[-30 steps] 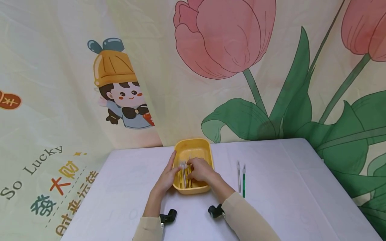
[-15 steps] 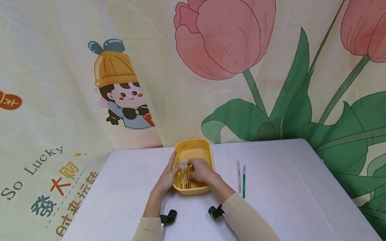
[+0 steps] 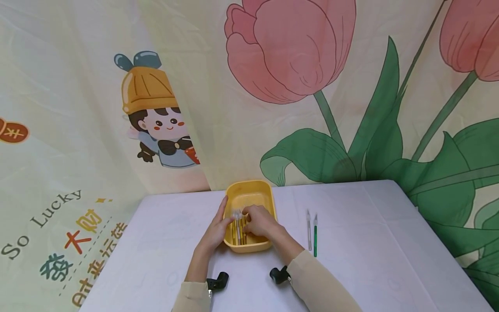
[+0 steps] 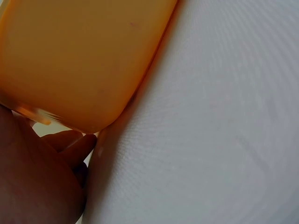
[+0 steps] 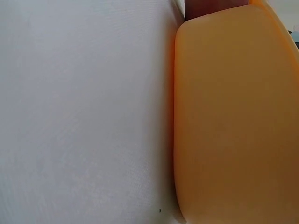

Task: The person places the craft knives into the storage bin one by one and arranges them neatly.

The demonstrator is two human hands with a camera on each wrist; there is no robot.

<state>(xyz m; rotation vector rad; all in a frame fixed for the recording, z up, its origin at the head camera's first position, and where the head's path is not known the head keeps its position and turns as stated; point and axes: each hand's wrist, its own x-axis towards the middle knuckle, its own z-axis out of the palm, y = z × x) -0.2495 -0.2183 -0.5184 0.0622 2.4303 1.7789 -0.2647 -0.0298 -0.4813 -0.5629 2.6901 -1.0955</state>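
Note:
A yellow plastic tray point(image 3: 253, 188) lies at the middle of the table, holding several slim gold and silver pen-like sticks point(image 3: 238, 232) with clear tips. My left hand point(image 3: 213, 229) grips the tray's left side, thumb over the rim by the sticks and fingers outside. In the left wrist view, its fingers point(image 4: 77, 147) sit against the tray's outer wall point(image 4: 88, 60). Inside the tray, my right hand point(image 3: 260, 220) has curled fingers and thumb on the gold sticks at the right of the row; it partly hides them. The right wrist view shows mostly the tray's outer wall point(image 5: 238, 112).
Right of the tray, a silver pen-like stick point(image 3: 309, 229) and a green one point(image 3: 315, 236) lie side by side on the white tablecloth point(image 3: 370, 242). A printed cloth backdrop point(image 3: 218, 108) rises behind the table's far edge. Black wrist cameras point(image 3: 218, 281) hang below both wrists.
The right hand's fingers shift very slightly leftward over the gold sticks at the right end of the row. The left hand and the tray stay in place.

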